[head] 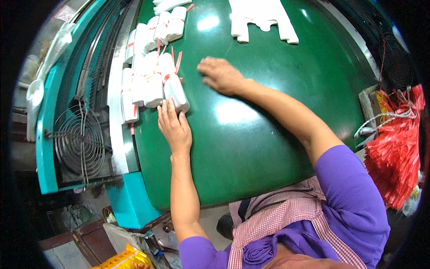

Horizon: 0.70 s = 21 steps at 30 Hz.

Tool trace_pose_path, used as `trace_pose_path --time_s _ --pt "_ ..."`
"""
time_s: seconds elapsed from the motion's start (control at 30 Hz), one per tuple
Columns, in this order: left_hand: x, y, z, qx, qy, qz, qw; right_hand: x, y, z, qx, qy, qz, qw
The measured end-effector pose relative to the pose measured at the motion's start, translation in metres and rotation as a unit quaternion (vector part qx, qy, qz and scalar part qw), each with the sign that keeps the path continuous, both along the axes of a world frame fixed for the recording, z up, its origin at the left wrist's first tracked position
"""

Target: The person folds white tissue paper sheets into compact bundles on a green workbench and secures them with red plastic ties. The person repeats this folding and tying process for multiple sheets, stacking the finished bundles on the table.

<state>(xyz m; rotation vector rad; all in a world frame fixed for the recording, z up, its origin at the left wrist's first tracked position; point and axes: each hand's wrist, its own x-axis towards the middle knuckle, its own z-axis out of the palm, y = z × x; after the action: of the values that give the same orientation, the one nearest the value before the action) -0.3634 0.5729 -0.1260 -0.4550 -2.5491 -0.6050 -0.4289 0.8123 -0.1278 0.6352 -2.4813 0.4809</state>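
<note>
My left hand (175, 129) lies at the near end of a rolled bundle of white plastic bags (176, 90), its fingertips touching the roll and its thumb along the end. A red plastic tie binds that roll around its middle. Just left, more tied white rolls (153, 87) lie side by side on the green belt surface (228, 158). My right hand (223, 76) is over the green surface, right of the rolls, with fingers slightly bent and nothing seen in it. Farther off, a flat white stack of T-shirt bags (260, 16) lies with its handles towards me.
A second row of tied rolls (164, 28) lies farther back at the left. Beside the belt stands a teal machine frame (47, 148) with a round wire fan guard (80, 143). A bunch of red plastic strips (393, 158) hangs at the right edge. Below left is a yellow packet (126, 259).
</note>
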Motion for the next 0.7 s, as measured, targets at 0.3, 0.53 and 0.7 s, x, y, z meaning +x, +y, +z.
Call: trace_pose_path --time_s 0.3,0.53,0.7 --pt "0.004 0.009 0.002 0.046 -0.042 -0.003 0.998 -0.065 0.173 0.023 0.144 -0.076 -0.418 0.894" --pt "-0.001 0.003 0.002 0.028 0.002 -0.001 1.000 0.035 0.151 0.033 0.230 -0.047 -0.240 0.942" --pt "0.022 0.015 0.021 -0.034 0.114 -0.045 0.992 0.161 0.122 0.046 0.204 -0.088 -0.050 0.974"
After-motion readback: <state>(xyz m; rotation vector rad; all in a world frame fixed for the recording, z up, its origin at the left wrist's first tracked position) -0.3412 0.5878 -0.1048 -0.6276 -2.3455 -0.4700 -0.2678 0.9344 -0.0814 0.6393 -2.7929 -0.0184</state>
